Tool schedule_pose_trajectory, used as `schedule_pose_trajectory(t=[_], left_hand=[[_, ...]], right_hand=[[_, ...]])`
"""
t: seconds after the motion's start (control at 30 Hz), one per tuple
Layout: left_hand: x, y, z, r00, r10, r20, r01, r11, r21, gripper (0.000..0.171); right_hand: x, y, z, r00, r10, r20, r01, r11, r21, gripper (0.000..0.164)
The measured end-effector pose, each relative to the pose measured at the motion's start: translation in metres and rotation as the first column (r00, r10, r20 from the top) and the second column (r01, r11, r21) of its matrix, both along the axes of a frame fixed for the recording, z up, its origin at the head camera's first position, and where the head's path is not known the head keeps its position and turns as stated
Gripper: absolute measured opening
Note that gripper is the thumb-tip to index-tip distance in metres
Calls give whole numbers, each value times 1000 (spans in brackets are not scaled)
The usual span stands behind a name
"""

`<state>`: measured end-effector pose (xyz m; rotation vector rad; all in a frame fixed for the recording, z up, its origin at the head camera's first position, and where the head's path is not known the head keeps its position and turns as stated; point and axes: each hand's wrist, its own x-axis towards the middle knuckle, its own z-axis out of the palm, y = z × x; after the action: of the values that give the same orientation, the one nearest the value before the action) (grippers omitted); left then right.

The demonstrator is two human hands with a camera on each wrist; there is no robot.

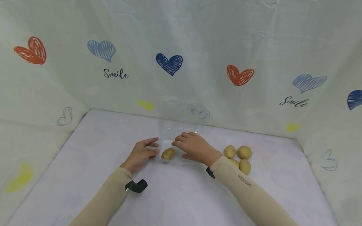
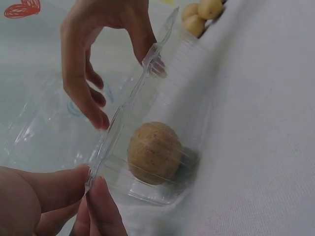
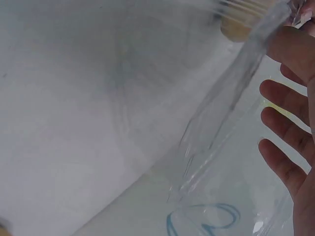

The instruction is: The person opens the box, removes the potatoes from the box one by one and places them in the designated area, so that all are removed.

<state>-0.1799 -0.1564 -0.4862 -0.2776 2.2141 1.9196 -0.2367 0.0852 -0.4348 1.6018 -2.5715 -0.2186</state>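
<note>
A clear plastic clamshell box [image 2: 192, 93] stands on the table, its lid [image 1: 180, 115] raised at the back. One potato [image 1: 168, 153] lies inside at the left end; in the left wrist view the same potato [image 2: 154, 153] shows through the ribbed wall. My left hand [image 1: 141, 155] pinches the box's rim at the left corner between thumb and fingers. Above the box's right part, my right hand [image 1: 195, 147] hangs with loosely bent, spread fingers and nothing between them. Its thumb [image 2: 156, 65] is at the rim, partly seen through the plastic.
Several loose potatoes [image 1: 244, 152] sit in a cluster on the table right of the box, partly behind the right forearm. A white cloth covers the table [image 1: 171, 207]. Behind it hangs a pale curtain [image 1: 206, 31] printed with hearts.
</note>
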Motion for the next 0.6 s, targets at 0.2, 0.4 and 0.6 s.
schedule_pose_trajectory(t=[0.2,0.4,0.6], left_hand=[[-1,-1,1,1000,-13,26,13,1000,-13,57],[-2,-3,3,999,-36,26,36,999,-17,56],[-2,-8,3,997,-70,20,70,997,18,57]], right_hand=[[-3,-15,-3,999,-17,47,14,998,68,57],[-4,-26,-8,996,-7,89,1,998,65,54],[-3,-34,-11,993,30,116,-33,999,23,46]])
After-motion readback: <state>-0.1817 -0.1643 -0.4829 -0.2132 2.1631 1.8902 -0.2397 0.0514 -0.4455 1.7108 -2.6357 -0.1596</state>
